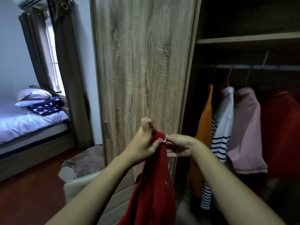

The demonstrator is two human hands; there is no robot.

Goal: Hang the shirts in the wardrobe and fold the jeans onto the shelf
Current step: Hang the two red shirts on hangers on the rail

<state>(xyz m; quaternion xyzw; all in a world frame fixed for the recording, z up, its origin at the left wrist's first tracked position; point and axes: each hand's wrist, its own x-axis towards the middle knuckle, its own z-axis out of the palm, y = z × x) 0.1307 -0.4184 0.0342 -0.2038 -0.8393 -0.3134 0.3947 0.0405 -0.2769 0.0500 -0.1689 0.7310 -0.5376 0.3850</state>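
A red shirt with a white-trimmed edge hangs down in front of me, before the closed wooden wardrobe door. My left hand grips its top edge from the left. My right hand pinches the same edge at the white trim from the right. In the open wardrobe section on the right, an orange shirt, a white and navy striped shirt, a pink shirt and a red garment hang from the rail. No hanger shows in the red shirt I hold.
A wooden shelf runs above the rail. A cream padded seat stands below my left arm. A brown cloth lies on the red floor. A bed with pillows and a star-print fabric stands at the left by the curtains.
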